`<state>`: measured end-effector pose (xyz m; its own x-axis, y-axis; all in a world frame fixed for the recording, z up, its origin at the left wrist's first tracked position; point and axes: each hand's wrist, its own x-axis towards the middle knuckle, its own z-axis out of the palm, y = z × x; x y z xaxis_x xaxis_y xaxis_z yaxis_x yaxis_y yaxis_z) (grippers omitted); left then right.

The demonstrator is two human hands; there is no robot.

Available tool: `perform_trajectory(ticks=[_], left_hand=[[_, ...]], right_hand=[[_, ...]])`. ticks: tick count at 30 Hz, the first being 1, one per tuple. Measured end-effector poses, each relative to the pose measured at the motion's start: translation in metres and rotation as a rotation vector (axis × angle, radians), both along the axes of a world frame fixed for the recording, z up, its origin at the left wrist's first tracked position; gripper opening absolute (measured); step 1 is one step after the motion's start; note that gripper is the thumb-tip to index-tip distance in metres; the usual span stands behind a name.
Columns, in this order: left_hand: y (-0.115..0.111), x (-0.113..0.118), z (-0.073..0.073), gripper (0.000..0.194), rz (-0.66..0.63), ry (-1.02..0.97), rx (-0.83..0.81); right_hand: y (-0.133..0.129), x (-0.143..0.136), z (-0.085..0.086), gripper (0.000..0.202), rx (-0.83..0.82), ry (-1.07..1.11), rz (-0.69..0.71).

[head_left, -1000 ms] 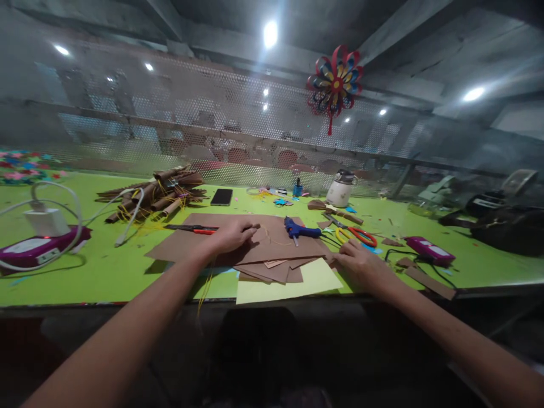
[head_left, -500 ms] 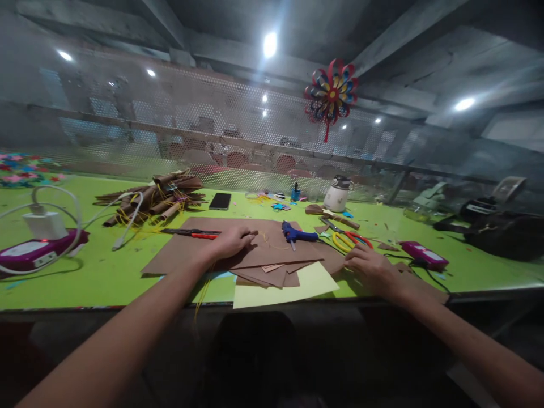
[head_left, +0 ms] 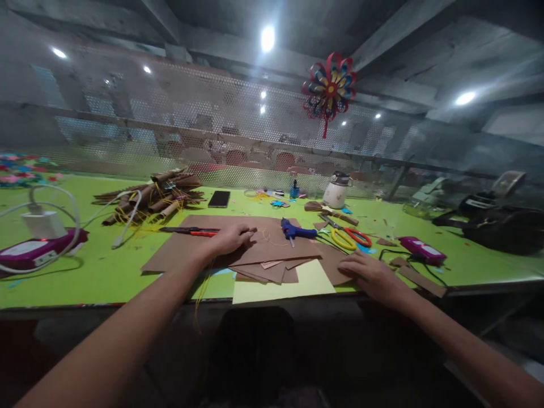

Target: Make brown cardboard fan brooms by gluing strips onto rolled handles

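Observation:
My left hand (head_left: 232,238) rests on a sheet of brown paper (head_left: 170,254), its fingers curled together; whatever they hold is too small to make out. Beside that wrist lie red-handled scissors (head_left: 204,232), partly covered by the hand. My right hand (head_left: 370,273) lies at the table's near edge, fingers stretched over the right end of the brown paper pieces (head_left: 334,266), gripping nothing visible. Just beyond it are scissors with yellow and red handles (head_left: 345,238). A blue glue gun (head_left: 298,231) lies between my hands on the paper. Pale yellow paper (head_left: 284,290) juts out in front.
Brown paper rolls with yellow string (head_left: 159,195) are heaped back left, near a black phone (head_left: 219,199). A white jug (head_left: 335,191) stands at the back. Purple power strips (head_left: 423,251) and cables lie at both sides. A black bag (head_left: 505,229) sits far right.
My right hand has moved slightly down and left, away from the yellow-handled scissors, which now show more fully. The left hand stays nearly in place.

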<state>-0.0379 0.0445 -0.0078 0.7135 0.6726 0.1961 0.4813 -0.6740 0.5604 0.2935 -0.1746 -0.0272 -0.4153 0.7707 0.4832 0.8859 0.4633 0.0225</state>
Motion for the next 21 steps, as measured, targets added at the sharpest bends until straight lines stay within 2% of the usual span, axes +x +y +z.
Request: perform_trajectory(ticks=[3,8,12,18,21], left_hand=[[-0.002,0.001,0.002,0.035,0.016,0.057,0.094],[-0.002,0.001,0.003,0.033,0.002,0.056,0.089],[-0.001,0.001,0.001,0.032,-0.001,0.018,0.04],[0.0,0.0,-0.001,0.03,0.001,-0.023,0.013],[-0.002,0.0,0.001,0.031,-0.008,-0.037,0.003]], right_hand=[[0.0,-0.007,0.002,0.025,0.023,-0.126,-0.036],[-0.006,-0.017,-0.001,0.026,0.038,-0.23,-0.059],[-0.005,-0.031,-0.005,0.03,0.049,-0.17,0.01],[0.01,-0.047,-0.008,0.028,0.162,0.005,0.071],[0.02,-0.052,-0.006,0.028,0.144,0.067,0.088]])
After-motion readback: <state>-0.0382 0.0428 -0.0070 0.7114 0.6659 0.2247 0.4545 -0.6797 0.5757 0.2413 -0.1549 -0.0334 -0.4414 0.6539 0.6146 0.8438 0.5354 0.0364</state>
